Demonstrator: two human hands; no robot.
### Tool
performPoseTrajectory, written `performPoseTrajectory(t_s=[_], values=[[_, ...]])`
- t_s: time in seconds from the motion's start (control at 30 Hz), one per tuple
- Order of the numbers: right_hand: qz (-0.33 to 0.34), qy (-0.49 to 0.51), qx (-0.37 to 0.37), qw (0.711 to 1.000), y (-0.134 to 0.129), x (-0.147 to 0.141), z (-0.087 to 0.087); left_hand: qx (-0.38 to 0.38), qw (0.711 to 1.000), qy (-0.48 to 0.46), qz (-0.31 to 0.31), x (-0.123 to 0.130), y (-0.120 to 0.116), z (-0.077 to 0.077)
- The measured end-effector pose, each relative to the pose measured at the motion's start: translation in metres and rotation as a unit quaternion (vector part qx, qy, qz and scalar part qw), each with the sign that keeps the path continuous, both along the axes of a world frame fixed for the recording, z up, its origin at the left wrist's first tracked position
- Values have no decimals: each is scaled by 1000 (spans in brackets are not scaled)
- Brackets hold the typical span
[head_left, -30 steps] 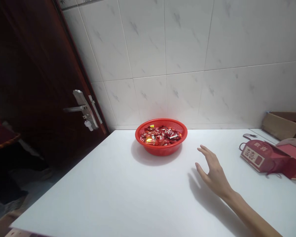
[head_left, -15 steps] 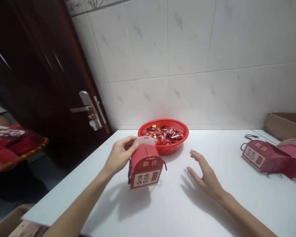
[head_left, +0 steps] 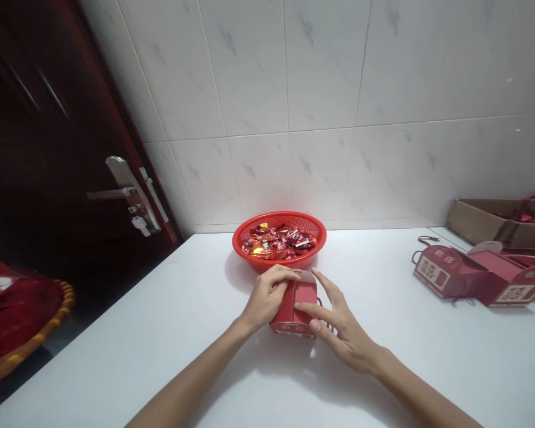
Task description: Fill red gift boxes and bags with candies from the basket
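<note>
A small red gift box [head_left: 302, 299] with a rounded lid seam and pale printed characters is on the white table in front of me. My left hand [head_left: 267, 297] grips it from the left, fingers closed near the raised pale tab at its top. Over its right side lies my right hand [head_left: 341, 327], fingers apart, with fingertips on or close to the lid and the thumb by the front edge. A dark cord handle shows at the box's right side, partly behind the right fingers. The inside of the box is hidden.
Just behind the box stands a red plastic basket [head_left: 279, 264] with many wrapped sweets. Several more red boxes [head_left: 455, 273] sit at the right, before an open cardboard carton [head_left: 481, 221]. A wicker-rimmed basket [head_left: 66, 297] is at far left, near the dark door [head_left: 40, 148].
The gift box has come down from a tilted hold above the table and shifted right. My right hand has moved left onto it. The view has turned slightly right.
</note>
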State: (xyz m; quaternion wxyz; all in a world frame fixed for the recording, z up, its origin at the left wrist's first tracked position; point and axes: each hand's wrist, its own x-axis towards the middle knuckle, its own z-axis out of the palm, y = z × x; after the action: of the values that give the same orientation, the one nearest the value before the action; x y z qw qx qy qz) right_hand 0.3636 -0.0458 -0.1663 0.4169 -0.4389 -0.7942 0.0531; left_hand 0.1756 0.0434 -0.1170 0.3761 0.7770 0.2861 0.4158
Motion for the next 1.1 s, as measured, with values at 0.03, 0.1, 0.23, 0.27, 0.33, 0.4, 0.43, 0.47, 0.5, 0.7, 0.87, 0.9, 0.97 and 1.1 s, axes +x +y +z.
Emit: performPoseTrajectory(t_s=[0.03, 0.1, 0.23, 0.27, 0.33, 0.4, 0.43, 0.47, 0.5, 0.7, 0.87, 0.9, 0.97, 1.1], values=[[-4, -10, -7, 1000, 0, 0, 1, -4, 1000, 6, 0, 1, 0, 1], [-9, -26, -19, 999, -1, 0, 4, -6, 1000, 25, 8, 5, -2, 2], [-2, -45, -20, 999, -2, 0, 9, -1, 997, 71, 20, 11, -4, 6], [0, -48, -21, 999, -2, 1, 10, 1, 997, 78, 18, 11, -4, 7], [1, -49, -25, 998, -2, 2, 11, 1, 996, 85, 3, 11, -4, 8], [-2, -40, -29, 999, -3, 3, 12, -2, 996, 89, -21, 8, -2, 10], [-4, -30, -32, 999, -3, 3, 13, -4, 995, 94, -36, 6, -1, 10], [-6, -16, -34, 999, -4, 4, 13, -9, 994, 100, -49, 3, 0, 11], [-6, 2, -38, 999, -5, 4, 14, -14, 993, 106, -59, 0, 2, 12], [-52, 204, -99, 973, -3, 4, 21, -122, 978, 128, -109, -30, 10, 15], [-97, 291, -192, 932, 7, 13, 21, -202, 954, 131, -179, -56, 13, 10], [-94, 297, -207, 928, 9, 15, 21, -215, 951, 130, -182, -59, 14, 7], [-81, 313, -226, 919, 10, 18, 21, -248, 943, 123, -187, -65, 14, 0], [-60, 345, -226, 909, 8, 17, 23, -280, 932, 113, -202, -70, 13, -6]])
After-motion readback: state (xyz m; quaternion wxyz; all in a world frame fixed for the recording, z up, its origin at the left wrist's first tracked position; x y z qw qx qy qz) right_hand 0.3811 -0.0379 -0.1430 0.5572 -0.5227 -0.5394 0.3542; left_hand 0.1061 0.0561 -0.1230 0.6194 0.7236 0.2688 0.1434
